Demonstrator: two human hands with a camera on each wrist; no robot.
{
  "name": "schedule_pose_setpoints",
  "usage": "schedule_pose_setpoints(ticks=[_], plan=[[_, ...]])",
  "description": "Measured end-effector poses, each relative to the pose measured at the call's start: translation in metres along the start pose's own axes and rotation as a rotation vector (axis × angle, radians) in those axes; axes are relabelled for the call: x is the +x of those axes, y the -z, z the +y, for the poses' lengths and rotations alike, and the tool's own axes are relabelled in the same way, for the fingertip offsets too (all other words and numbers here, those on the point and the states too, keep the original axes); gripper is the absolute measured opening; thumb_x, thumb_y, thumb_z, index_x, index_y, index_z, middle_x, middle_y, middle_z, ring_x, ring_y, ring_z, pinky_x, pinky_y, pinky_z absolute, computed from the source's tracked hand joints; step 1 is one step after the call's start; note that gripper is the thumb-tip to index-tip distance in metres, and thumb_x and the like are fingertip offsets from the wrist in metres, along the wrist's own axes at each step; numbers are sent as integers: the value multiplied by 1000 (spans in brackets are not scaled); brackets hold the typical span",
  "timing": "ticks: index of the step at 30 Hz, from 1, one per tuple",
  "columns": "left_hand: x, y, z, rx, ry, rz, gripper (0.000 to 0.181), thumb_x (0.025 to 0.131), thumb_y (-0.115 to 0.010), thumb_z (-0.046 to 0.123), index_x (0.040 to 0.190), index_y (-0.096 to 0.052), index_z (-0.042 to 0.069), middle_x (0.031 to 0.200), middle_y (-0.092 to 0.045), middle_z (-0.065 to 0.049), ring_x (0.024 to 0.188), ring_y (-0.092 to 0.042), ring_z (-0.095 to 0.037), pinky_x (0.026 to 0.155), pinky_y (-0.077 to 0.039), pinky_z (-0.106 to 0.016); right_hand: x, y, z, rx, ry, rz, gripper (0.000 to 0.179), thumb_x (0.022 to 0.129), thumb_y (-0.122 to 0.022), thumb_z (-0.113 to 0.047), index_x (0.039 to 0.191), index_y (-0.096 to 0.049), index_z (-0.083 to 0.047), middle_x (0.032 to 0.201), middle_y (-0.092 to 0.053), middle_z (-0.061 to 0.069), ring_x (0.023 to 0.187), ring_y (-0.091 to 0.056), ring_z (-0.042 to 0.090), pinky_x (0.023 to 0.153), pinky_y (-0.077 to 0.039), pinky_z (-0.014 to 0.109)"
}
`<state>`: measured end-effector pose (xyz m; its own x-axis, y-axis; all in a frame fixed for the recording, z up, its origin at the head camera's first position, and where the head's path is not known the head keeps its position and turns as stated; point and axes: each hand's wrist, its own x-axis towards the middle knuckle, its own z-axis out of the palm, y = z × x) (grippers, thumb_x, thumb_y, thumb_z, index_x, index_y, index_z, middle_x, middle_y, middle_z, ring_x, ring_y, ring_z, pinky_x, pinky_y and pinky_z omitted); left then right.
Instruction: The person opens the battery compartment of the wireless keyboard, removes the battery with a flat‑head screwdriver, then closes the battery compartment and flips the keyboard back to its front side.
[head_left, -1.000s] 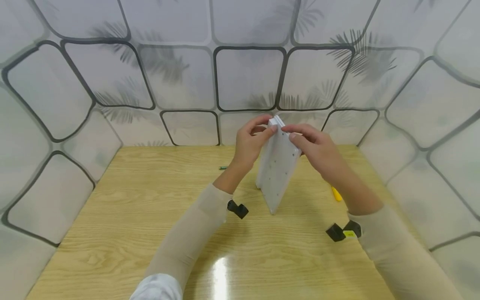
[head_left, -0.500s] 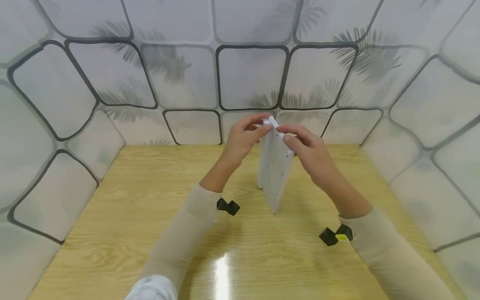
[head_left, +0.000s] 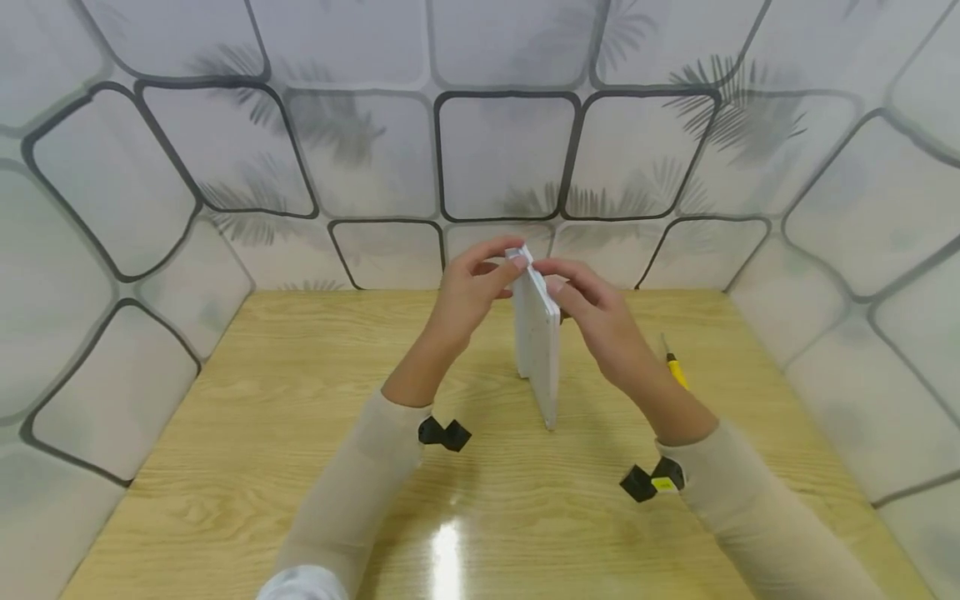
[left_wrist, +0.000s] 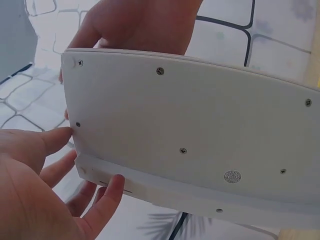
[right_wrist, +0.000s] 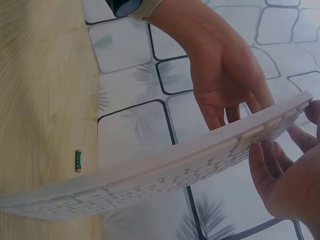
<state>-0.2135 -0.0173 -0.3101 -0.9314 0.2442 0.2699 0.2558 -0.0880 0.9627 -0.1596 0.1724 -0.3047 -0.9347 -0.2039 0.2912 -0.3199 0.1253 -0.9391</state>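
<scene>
A white keyboard [head_left: 542,350] stands on end on the wooden table, upright between both hands. My left hand [head_left: 461,296] holds the top corner on its thick-edge side, thumb and fingers on either side. My right hand [head_left: 600,325] grips the top near the other long edge. In the left wrist view the keyboard's back [left_wrist: 130,110] shows several small screws and a round printed mark, with my left hand [left_wrist: 45,185] at the corner. Rows of keys [right_wrist: 200,167] face my right hand [right_wrist: 295,175] in the right wrist view.
A small green battery [right_wrist: 78,161] lies on the table [head_left: 315,417] near its far edge. Right of the right forearm lies a screwdriver [head_left: 677,371] with a yellow handle. Patterned fabric walls [head_left: 510,158] enclose the back and sides.
The keyboard's top has swung left and turned, so its back appears narrower in the head view. Both hands moved left with it, and the screwdriver shows more fully.
</scene>
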Motion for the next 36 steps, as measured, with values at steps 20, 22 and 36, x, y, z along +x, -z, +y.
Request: schedule_pose_setpoints(ticks=[20, 22, 36], plan=[[-32, 42, -9, -169, 42, 89, 36, 100, -62, 17, 135, -62, 9, 118, -57, -7, 107, -62, -21, 96, -55, -42, -11, -33, 42, -163, -86, -166, 36, 103, -59, -26, 139, -59, -17, 137, -58, 4, 110, -60, 23, 90, -54, 40], [-35, 47, -11, -157, 54, 98, 37, 100, -61, 18, 136, -61, 8, 119, -59, -5, 107, -62, -20, 98, -54, -42, -15, -33, 55, -206, -87, -165, 36, 103, -60, -26, 137, -60, -16, 136, -58, 5, 110, -58, 22, 91, -53, 37], [-52, 94, -42, -193, 215, 173, 40, 103, -56, 13, 142, -55, 4, 124, -62, -2, 108, -62, -15, 90, -52, -26, -38, -31, 122, -418, -61, -139, 29, 97, -68, -22, 124, -69, -10, 128, -59, 11, 101, -60, 21, 79, -50, 29]])
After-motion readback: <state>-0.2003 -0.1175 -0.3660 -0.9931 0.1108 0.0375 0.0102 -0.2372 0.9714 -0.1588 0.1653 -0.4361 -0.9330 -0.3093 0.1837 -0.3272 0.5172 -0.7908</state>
